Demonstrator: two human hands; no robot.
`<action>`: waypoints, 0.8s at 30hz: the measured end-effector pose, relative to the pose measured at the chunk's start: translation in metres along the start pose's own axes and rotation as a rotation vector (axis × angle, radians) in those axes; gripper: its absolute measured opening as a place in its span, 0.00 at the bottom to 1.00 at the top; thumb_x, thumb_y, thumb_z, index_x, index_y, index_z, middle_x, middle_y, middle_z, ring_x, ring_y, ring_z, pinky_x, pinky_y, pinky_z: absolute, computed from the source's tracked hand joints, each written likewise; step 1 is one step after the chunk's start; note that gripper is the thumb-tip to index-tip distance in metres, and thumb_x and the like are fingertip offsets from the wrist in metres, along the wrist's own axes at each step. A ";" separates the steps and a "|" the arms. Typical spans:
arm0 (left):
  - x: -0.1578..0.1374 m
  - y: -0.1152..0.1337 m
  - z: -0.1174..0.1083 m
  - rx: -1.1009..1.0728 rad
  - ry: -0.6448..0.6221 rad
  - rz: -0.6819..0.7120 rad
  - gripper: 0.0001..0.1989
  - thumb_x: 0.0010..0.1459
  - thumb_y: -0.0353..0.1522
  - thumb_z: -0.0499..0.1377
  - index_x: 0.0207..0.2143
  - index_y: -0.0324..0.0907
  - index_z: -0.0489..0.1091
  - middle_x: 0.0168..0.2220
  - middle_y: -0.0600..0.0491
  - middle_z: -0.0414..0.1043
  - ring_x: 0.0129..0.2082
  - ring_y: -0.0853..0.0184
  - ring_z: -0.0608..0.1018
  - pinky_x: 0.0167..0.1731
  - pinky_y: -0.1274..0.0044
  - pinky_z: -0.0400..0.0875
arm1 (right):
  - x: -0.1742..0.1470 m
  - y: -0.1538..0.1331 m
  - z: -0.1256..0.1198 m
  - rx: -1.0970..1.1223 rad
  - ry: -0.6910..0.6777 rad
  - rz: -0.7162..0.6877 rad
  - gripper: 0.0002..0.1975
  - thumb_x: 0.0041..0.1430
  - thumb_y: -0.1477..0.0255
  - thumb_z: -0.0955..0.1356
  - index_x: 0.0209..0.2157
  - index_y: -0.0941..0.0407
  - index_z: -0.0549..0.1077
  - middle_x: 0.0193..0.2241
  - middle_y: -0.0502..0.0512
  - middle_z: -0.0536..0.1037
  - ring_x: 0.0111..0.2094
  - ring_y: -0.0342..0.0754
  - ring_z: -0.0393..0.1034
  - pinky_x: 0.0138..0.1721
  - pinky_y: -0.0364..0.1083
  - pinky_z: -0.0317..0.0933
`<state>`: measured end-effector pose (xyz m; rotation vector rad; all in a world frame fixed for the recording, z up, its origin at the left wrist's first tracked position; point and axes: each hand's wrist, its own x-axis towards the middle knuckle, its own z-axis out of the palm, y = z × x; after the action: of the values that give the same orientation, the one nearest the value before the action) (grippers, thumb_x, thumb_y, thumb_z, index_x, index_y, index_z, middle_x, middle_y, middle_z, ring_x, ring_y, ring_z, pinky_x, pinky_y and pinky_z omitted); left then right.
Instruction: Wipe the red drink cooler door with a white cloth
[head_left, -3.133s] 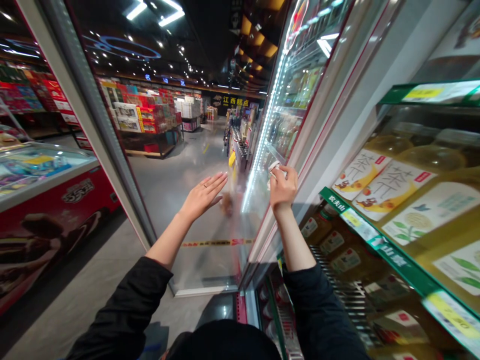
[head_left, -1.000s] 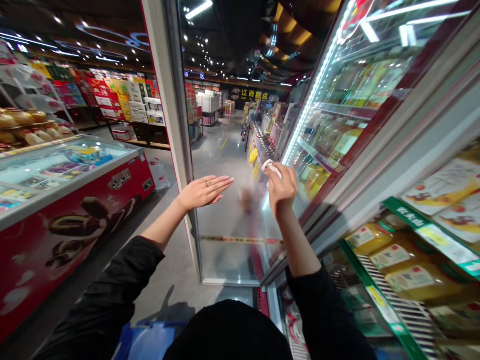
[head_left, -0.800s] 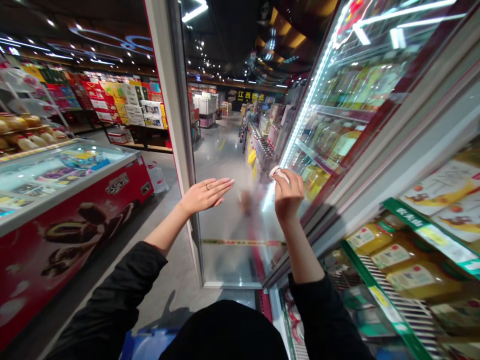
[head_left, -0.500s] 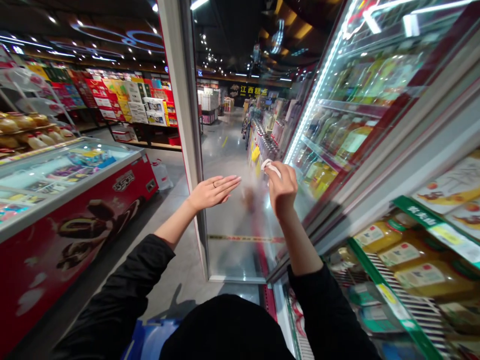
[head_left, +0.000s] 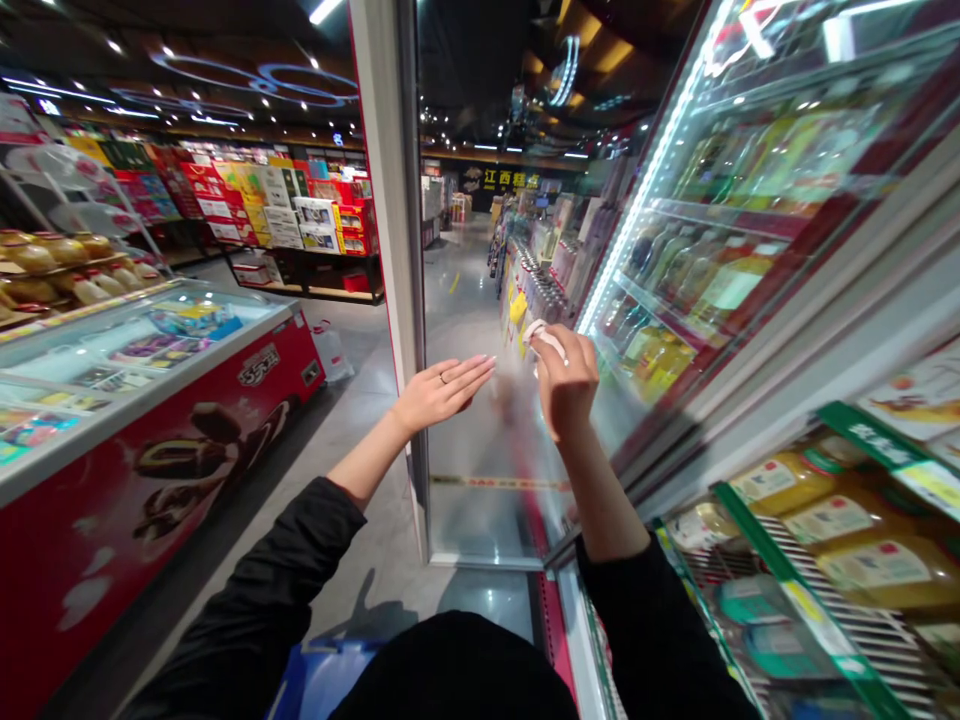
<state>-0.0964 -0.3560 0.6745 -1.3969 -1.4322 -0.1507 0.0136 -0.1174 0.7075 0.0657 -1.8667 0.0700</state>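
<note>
An opened glass door (head_left: 480, 520) of a drinks cooler stands in front of me, with a pale frame along its left side. In my right hand (head_left: 568, 385) a crumpled white tissue (head_left: 541, 335) is gripped, held up close to the glass; whether it touches the pane I cannot tell. My left hand (head_left: 444, 393) is stretched out flat, fingers together and pointing right, a ring on one finger. It is beside the door's glass and holds nothing. A hazy patch shows on the pane between the two hands.
Green-edged cooler shelves (head_left: 795, 590) with bottles of yellow juice (head_left: 877, 560) lie close on my right. To the left stands a red ice cream freezer (head_left: 217, 440). A blue plastic object (head_left: 322, 675) is low by my body. Stacked gift boxes (head_left: 300, 215) are farther back.
The view has swung slightly left, so the door and freezer sit farther right in the picture. Both hands keep nearly the same pose, the left a little nearer the right.
</note>
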 end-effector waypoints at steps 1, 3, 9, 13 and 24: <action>0.002 0.000 0.000 0.007 0.029 0.007 0.31 0.79 0.28 0.54 0.80 0.34 0.53 0.69 0.45 0.73 0.75 0.69 0.67 0.80 0.74 0.48 | -0.003 0.002 0.001 -0.017 0.022 0.019 0.17 0.73 0.80 0.66 0.48 0.51 0.86 0.50 0.62 0.85 0.51 0.56 0.78 0.58 0.55 0.74; 0.006 0.000 0.000 0.016 0.057 0.016 0.29 0.80 0.28 0.54 0.78 0.32 0.55 0.68 0.44 0.74 0.76 0.69 0.64 0.81 0.73 0.45 | -0.012 0.000 0.003 -0.033 0.030 0.037 0.17 0.72 0.80 0.66 0.47 0.51 0.87 0.49 0.61 0.86 0.50 0.56 0.78 0.56 0.54 0.76; -0.001 -0.006 -0.002 0.032 0.069 0.022 0.27 0.79 0.26 0.51 0.77 0.35 0.60 0.68 0.45 0.74 0.75 0.69 0.66 0.80 0.73 0.50 | -0.008 -0.028 0.012 0.023 -0.016 -0.096 0.18 0.73 0.82 0.66 0.50 0.52 0.86 0.51 0.62 0.85 0.51 0.53 0.78 0.58 0.51 0.74; -0.021 -0.012 0.003 0.001 0.036 -0.117 0.31 0.79 0.25 0.51 0.80 0.38 0.54 0.69 0.44 0.72 0.74 0.67 0.69 0.79 0.74 0.52 | 0.003 -0.030 0.015 0.000 0.082 -0.093 0.17 0.74 0.81 0.65 0.47 0.53 0.87 0.49 0.62 0.86 0.51 0.53 0.78 0.57 0.51 0.74; -0.044 -0.008 0.034 0.048 0.138 -0.411 0.32 0.77 0.21 0.45 0.80 0.39 0.54 0.72 0.40 0.68 0.74 0.62 0.70 0.78 0.67 0.59 | 0.013 -0.065 0.039 0.068 -0.040 -0.090 0.16 0.74 0.79 0.66 0.48 0.51 0.86 0.51 0.61 0.85 0.52 0.54 0.77 0.60 0.52 0.73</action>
<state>-0.1338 -0.3621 0.6333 -1.0180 -1.5790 -0.4639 -0.0218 -0.1853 0.7100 0.1991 -1.8985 0.0709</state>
